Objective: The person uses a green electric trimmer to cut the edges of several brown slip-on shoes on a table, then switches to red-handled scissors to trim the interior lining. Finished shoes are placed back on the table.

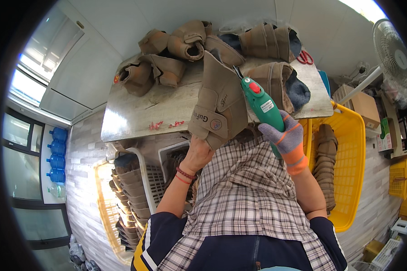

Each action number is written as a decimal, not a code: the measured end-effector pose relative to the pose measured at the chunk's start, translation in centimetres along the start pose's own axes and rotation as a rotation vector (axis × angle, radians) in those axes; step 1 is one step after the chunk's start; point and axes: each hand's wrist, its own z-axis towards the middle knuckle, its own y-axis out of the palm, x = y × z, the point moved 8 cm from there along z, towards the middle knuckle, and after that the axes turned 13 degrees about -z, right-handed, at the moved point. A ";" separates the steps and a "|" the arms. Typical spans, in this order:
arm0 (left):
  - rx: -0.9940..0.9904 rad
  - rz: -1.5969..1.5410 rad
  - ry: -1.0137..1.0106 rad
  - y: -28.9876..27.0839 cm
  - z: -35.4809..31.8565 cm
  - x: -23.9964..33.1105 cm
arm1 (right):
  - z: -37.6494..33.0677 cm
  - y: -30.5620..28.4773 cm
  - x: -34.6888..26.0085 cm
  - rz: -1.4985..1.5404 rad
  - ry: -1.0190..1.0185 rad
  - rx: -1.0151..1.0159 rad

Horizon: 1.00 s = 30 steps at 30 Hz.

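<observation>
We are recording one worktable (135, 113) with a pale, streaked top. Toward its far side we are counting several brown fabric wraps (263, 41), some rolled; at the right, red-handled scissors (305, 57); near the front edge, red scraps (156, 125).

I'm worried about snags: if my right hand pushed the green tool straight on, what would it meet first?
Probably the upper right edge of the brown piece in your left hand: the tip of the green tool in your right hand appears right beside it, though depth is unclear.
</observation>
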 end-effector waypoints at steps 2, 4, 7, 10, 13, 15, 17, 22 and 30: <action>0.034 -0.053 -0.049 -0.2 -1.0 -1.5 | 0.2 -0.7 0.2 0.001 0.004 0.030; 0.167 -0.086 -0.130 -2.6 -0.5 -3.7 | -0.1 -1.8 1.2 -0.020 -0.013 0.059; 0.346 -0.159 -0.221 -8.3 3.9 -9.0 | -0.9 -2.8 2.9 -0.029 0.027 0.086; 0.476 0.103 -0.012 -15.9 12.3 -12.2 | -1.7 -3.0 4.2 -0.039 0.065 0.095; 0.770 0.465 0.045 -19.3 16.7 -13.7 | -2.5 -3.8 5.3 -0.063 0.105 0.104; 0.996 0.214 -0.041 -18.7 16.3 -16.1 | -3.2 -4.3 5.9 -0.037 0.121 0.138; 1.085 -0.718 -0.305 -11.9 14.6 -23.2 | -3.7 -4.6 6.0 0.036 0.143 0.146; 1.022 -1.378 -1.120 5.6 9.9 -31.5 | -4.4 -5.8 6.7 -0.031 0.180 0.171; 1.269 -1.202 -1.093 5.3 14.6 -28.4 | -5.8 -5.2 8.5 -0.089 0.216 0.184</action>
